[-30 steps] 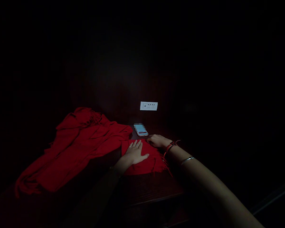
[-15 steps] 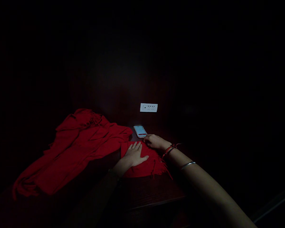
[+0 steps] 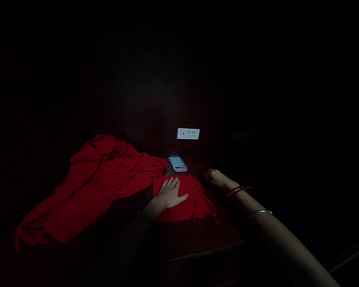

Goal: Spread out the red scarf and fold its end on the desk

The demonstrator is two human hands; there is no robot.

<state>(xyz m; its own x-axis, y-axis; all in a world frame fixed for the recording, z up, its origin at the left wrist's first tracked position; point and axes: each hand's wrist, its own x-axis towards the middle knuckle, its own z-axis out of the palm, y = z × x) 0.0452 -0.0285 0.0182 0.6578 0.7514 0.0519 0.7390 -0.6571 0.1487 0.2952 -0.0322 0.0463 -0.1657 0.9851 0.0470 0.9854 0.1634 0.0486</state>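
Observation:
A folded red fringed cloth, perhaps a scarf [image 3: 179,213], lies flat on a dark wooden surface. My left hand [image 3: 169,195] rests on it with fingers spread and palm down, a ring on one finger. To the right of its fringe is my right hand [image 3: 217,178], fingers curled into a loose fist, apart from the cloth. Nothing shows in that fist, though its inner side is turned away. A larger rumpled red fringed cloth [image 3: 107,175] spreads to the left, close against the folded one.
A phone [image 3: 178,164] with a lit, partly blurred screen lies just behind the folded cloth. On the dark wall above it is a white socket plate [image 3: 188,133]. The wooden surface [image 3: 197,247] has its front edge below the cloth. Most surroundings are too dark to make out.
My right hand has moved right, from the folded cloth's far corner near the phone to beyond the fringe. The fringe now lies straighter, pointing right. My left hand stays in place.

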